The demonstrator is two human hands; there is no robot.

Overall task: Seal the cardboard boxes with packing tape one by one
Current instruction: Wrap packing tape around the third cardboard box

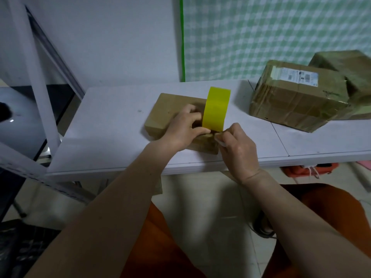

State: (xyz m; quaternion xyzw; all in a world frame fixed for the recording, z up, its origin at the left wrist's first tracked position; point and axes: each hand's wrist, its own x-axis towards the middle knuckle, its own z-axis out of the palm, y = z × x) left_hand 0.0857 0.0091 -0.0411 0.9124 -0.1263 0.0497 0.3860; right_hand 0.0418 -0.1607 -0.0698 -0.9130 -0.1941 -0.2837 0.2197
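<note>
A small flat cardboard box (170, 111) lies on the white table (112, 133) in front of me. A yellow roll of packing tape (215, 108) stands on edge over the box. My left hand (183, 128) grips the roll from the left, fingers curled into its core. My right hand (237, 145) pinches at the tape's lower edge near the box's near right corner. The tape's loose end is hidden between my fingers.
Two larger taped cardboard boxes sit at the table's right: one with a white shipping label (297, 97) and another behind it (347, 65). A white frame post (34, 77) rises at the left. An orange object (309, 169) lies on the floor under the table.
</note>
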